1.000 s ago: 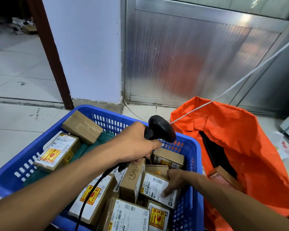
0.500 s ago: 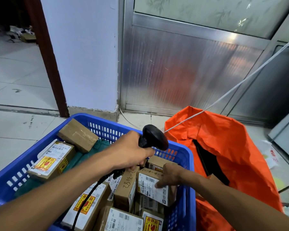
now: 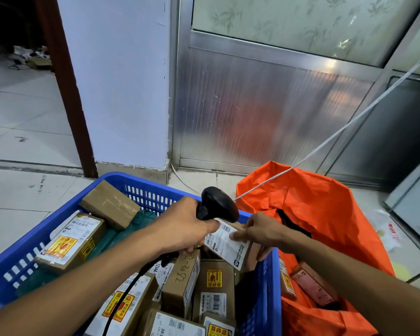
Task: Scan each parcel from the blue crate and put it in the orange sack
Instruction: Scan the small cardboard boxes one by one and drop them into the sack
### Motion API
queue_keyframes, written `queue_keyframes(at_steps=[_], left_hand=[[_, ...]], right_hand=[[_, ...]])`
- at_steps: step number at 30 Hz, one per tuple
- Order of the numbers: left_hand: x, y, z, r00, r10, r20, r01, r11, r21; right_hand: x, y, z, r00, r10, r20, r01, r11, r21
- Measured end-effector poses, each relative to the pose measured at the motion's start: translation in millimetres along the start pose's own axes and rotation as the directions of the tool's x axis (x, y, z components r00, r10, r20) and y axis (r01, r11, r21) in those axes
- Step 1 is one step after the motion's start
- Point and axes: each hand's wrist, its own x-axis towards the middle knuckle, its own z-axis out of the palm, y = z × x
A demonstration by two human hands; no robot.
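Left hand (image 3: 180,229) grips scanner (image 3: 216,204); right hand (image 3: 264,235) pinches 1 parcel (image 3: 226,246) above blue crate (image 3: 150,190) right edge, beside orange sack (image 3: 325,214). Risk: label tilted, fingers over barcode, so misread; loose pinch could drop pkg.

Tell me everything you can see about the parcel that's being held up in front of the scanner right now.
The held parcel is a small brown cardboard box with a white shipping label covering its upturned face, printed with barcodes and a round logo near its lower corner; the text is too small to read. It is tilted and lifted above the other boxes, over the right side of the blue crate. The right hand grips its right end, fingertips on the label. The black scanner, held in the left hand, sits just above its upper left corner.
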Motion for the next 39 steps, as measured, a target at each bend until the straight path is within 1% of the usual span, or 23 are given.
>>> queue_keyframes(at_steps=[6, 11, 19, 26, 32, 39], left_hand=[[2.7, -1.3, 1.4, 1.0, 0.002, -0.006, -0.002, 1.0, -0.027], [6.1, -2.7, 1.7, 1.0, -0.011, -0.005, 0.01, 0.998, -0.054], [8.8, -3.3, 6.2, 1.0, -0.019, -0.018, 0.018, 0.999, -0.04], [8.1, -3.7, 5.7, 0.999, -0.024, -0.043, 0.021, 0.998, -0.066], [8.9, -4.5, 5.5, 0.999, -0.017, -0.048, 0.015, 0.999, -0.038], [10.2, -6.2, 5.4, 0.999, -0.016, -0.049, 0.015, 0.999, -0.033]], right_hand=[[-8.0, -1.3, -18.5, 1.0, 0.013, -0.02, -0.01, 0.99, 0.143], [-9.2, 2.5, -29.9, 1.0, 0.009, -0.018, -0.005, 0.981, 0.195], [-9.0, 3.7, -36.9, 0.998, -0.026, -0.049, 0.035, 0.979, 0.199], [-12.6, 4.7, -34.7, 0.999, -0.036, 0.001, 0.035, 0.976, 0.217], [-14.0, 3.9, -32.7, 0.998, -0.038, 0.041, 0.029, 0.977, 0.21], [-9.0, 4.7, -31.2, 0.999, -0.028, 0.043, 0.019, 0.978, 0.207]])
